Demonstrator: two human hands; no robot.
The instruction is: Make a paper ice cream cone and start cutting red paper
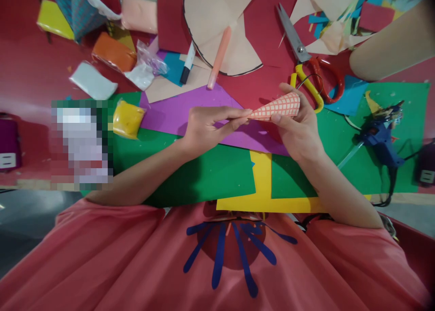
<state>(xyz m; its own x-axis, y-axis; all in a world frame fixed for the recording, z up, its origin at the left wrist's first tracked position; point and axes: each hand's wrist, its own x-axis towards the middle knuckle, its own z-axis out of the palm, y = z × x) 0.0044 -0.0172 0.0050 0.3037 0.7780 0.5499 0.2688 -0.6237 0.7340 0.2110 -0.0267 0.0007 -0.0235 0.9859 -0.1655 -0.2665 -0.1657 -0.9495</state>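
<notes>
Fingers [234, 113] of the left hand [204, 126] pinch a cone's tip closed; the right hand [301, 132] curls half-open, gripping its wide end; the cone [281, 107] is slim, white, red-gridded.

A blue plastic glue gun [379, 141] lies at the right on a green paper sheet [413, 120]. Farther off are metal scissors with red and yellow handles [301, 50]. At the far middle, a slim peach stick [220, 57] lies partly across a beige, black-edged paper piece [217, 12]. An orange plastic-wrapped packet [113, 52] lies at the far left, a yellow one [128, 120] nearer.
</notes>
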